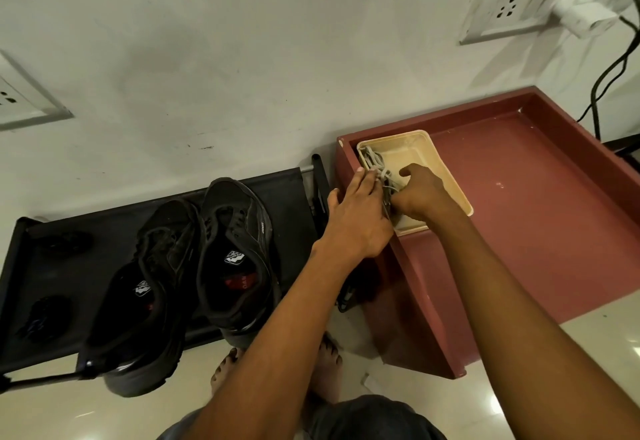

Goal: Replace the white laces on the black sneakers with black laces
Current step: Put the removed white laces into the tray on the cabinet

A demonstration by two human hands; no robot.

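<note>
Two black sneakers, one (145,301) on the left and one (235,249) on the right, stand side by side on a black rack (277,190), eyelets bare, no laces showing in them. A bundle of white laces (375,162) lies in a cream tray (450,180) to the right. My left hand (356,218) lies over the bundle at the tray's left edge, fingers fairly straight, pressing on it. My right hand (422,193) is inside the tray, its fingers curled round the laces. Much of the bundle is hidden under both hands.
The cream tray sits in the back left corner of a maroon box-like shelf (536,214) against the wall. Two dark bundles, one (65,242) and another (45,311), lie on the rack's left part. A wall socket with a plugged charger (581,13) is above. Bare feet (322,363) stand on the tiled floor.
</note>
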